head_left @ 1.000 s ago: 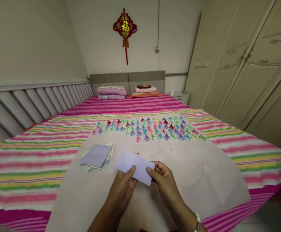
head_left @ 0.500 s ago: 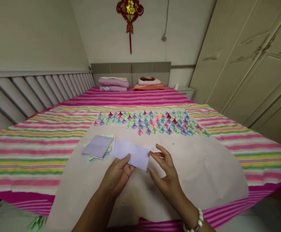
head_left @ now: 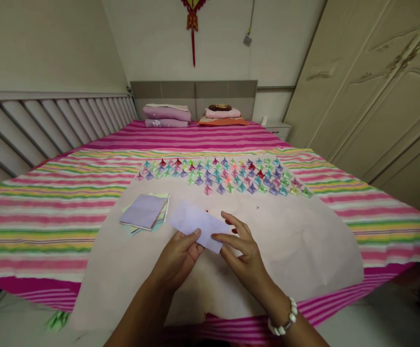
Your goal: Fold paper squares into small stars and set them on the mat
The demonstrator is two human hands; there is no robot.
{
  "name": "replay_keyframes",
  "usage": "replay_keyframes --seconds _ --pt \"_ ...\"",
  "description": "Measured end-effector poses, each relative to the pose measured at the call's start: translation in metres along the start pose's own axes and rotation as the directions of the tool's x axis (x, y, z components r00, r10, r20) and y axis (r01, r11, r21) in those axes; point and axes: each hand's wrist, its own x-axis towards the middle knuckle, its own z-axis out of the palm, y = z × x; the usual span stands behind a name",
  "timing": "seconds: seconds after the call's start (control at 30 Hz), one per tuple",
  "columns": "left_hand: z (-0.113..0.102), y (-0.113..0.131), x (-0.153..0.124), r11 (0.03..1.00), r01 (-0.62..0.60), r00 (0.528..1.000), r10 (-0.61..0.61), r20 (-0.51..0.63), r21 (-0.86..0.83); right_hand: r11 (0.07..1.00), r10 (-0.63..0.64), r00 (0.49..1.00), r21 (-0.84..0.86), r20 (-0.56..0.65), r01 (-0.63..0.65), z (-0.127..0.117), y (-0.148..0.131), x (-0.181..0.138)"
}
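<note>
A folded lavender sheet of origami paper (head_left: 192, 218) is held slantwise above the pale board. My left hand (head_left: 177, 256) is closed on its lower edge, thumb on top and fingers beneath. At the paper's right end, my right hand (head_left: 245, 253) has the index finger on the upper face and the thumb by the lower corner, with the other fingers raised. A stack of coloured paper squares (head_left: 143, 211), lavender on top, lies left of the held sheet. Farther back stand rows of small folded paper stars (head_left: 229, 189) in several colours.
The pale board (head_left: 296, 250) rests on a bed with a striped sheet (head_left: 32, 236). Folded bedding (head_left: 167, 115) is by the headboard. A slatted rail (head_left: 61, 120) runs along the left, a wardrobe (head_left: 372, 96) along the right. Green paper (head_left: 57, 320) lies at lower left.
My right hand has moved left onto the paper, its index finger now over the right end. The sheet tilts more, and the camera view has dipped slightly.
</note>
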Motion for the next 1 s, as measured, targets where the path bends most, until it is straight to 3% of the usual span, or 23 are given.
replay_keyframes --seconds 0.4,0.67,0.83,1.0 --pt "-0.002 -0.011 -0.001 1.0 0.021 0.997 -0.021 0.075 0.01 0.943 0.188 0.982 0.279 -0.005 -0.179 0.0 -0.005 0.004" --pt "-0.009 -0.024 -0.001 0.998 0.062 0.996 -0.06 0.06 -0.032 0.835 0.366 0.93 0.445 -0.012 -0.323 0.006 -0.007 0.004" --pt "-0.009 -0.029 -0.004 0.996 0.023 0.994 -0.032 0.107 0.087 0.781 0.452 0.892 0.481 0.006 -0.398 0.011 -0.005 0.002" --pt "-0.011 -0.033 -0.003 0.991 -0.012 0.999 0.005 0.054 0.13 0.712 0.526 0.85 0.529 0.035 -0.462 0.016 -0.005 -0.001"
